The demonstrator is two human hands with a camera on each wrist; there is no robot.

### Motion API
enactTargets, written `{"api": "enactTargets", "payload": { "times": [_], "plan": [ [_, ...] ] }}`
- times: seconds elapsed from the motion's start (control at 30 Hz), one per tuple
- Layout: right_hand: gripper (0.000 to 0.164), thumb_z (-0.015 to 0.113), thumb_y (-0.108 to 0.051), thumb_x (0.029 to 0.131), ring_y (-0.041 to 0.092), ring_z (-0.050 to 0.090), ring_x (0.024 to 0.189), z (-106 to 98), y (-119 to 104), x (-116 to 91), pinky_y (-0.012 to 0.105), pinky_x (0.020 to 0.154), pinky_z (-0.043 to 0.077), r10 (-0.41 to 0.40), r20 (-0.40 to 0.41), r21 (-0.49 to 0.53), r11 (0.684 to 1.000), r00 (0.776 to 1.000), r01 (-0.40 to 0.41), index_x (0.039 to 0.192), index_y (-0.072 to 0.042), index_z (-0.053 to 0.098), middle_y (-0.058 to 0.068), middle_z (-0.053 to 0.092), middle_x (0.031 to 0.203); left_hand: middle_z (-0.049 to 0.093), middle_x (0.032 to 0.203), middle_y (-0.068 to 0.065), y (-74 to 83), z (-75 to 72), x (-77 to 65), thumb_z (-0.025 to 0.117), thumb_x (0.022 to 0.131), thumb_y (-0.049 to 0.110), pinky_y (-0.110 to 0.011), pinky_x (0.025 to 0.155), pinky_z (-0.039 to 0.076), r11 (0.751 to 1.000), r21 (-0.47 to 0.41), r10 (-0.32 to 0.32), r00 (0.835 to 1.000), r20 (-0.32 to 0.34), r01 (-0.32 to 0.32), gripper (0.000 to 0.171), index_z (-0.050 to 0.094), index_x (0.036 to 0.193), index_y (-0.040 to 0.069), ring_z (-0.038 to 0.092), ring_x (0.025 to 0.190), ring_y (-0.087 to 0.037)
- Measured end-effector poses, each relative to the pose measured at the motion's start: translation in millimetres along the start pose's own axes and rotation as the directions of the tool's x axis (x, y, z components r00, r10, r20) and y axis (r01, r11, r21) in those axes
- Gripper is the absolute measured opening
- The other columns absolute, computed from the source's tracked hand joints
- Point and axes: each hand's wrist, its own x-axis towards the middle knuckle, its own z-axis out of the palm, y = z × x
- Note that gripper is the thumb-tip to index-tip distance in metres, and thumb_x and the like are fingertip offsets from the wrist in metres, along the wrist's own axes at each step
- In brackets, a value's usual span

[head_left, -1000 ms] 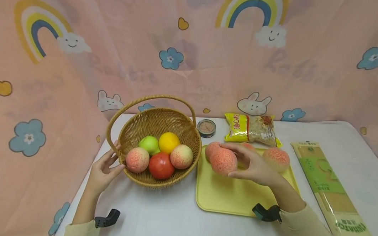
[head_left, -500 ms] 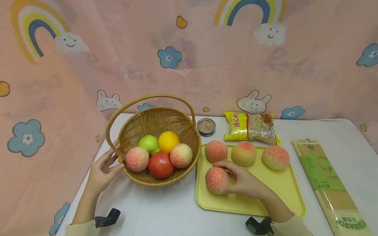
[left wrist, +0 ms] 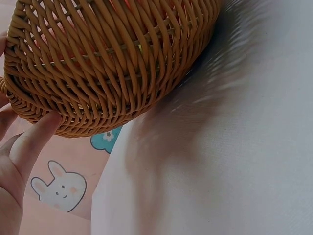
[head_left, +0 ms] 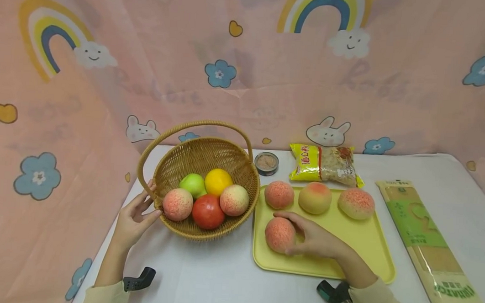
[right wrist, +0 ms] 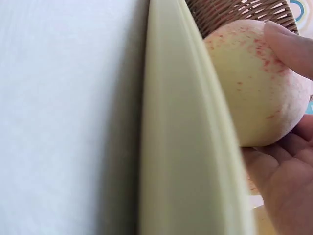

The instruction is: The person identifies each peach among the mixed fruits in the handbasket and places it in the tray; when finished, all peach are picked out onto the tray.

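My left hand (head_left: 133,221) grips the left rim of a wicker basket (head_left: 201,156) near the base of its handle. In the left wrist view the thumb presses the woven side (left wrist: 122,63). Inside the basket lie a green apple (head_left: 193,184), an orange (head_left: 218,182), a red round fruit (head_left: 208,212) and two speckled peaches (head_left: 177,204). My right hand (head_left: 318,238) holds a pink speckled peach (head_left: 280,235) low over the front left of a yellow tray (head_left: 346,221), thumb and fingers around it. Three more peaches (head_left: 315,198) line the tray's back edge.
Behind the tray lies a yellow bag of pasta (head_left: 326,164), with a small round tin (head_left: 266,163) to its left. A long green-and-tan noodle packet (head_left: 427,243) lies right of the tray. A pink printed cloth (head_left: 262,79) hangs behind the white table (head_left: 203,277).
My right hand has brought the peach from above the back-row peaches down and toward the front left of the tray. The left hand stays at the basket.
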Motion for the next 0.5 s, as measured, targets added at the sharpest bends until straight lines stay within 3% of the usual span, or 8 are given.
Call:
{"api": "enactTargets", "payload": {
  "times": [0.2,0.33,0.5],
  "plan": [
    [0.088,0.079,-0.031,0.074,0.032,0.031,0.138,-2.0,-2.4,-2.3,0.032,0.114,0.025,0.019,0.037,-0.013,1.0,0.999,-0.018,0.147,-0.012,0.032,0.011,0.038,0.148,0.023,0.151,-0.028,0.0,0.0,1.1,0.054,0.077,-0.026,-0.021,0.089,0.052,1.0,0.0,0.014,1.0,0.005,-0.014,0.062,0.034,0.135,-0.019,0.047,0.129,-0.009],
    [0.092,0.081,-0.03,0.073,0.034,0.028,0.14,-6.3,-11.9,-5.1,0.044,0.116,0.026,0.019,0.005,0.013,1.0,1.0,-0.019,0.147,-0.012,0.03,0.011,0.033,0.152,0.024,0.151,-0.028,0.2,0.2,0.5,0.055,0.078,-0.024,-0.022,0.086,0.054,0.999,0.03,-0.015,1.0,-0.005,0.015,0.061,0.036,0.136,-0.016,0.049,0.126,-0.007],
    [0.084,0.078,-0.023,0.077,0.039,0.026,0.14,-20.4,-32.1,-8.0,0.051,0.112,0.024,-0.073,-0.048,0.008,0.997,0.996,0.073,0.147,-0.011,0.032,0.012,0.03,0.153,0.025,0.149,-0.03,-0.2,-0.3,-0.5,0.056,0.079,-0.023,-0.022,0.086,0.054,0.998,0.045,-0.037,0.999,-0.018,0.037,0.062,0.037,0.137,-0.014,0.049,0.126,-0.006]
  ]
}}
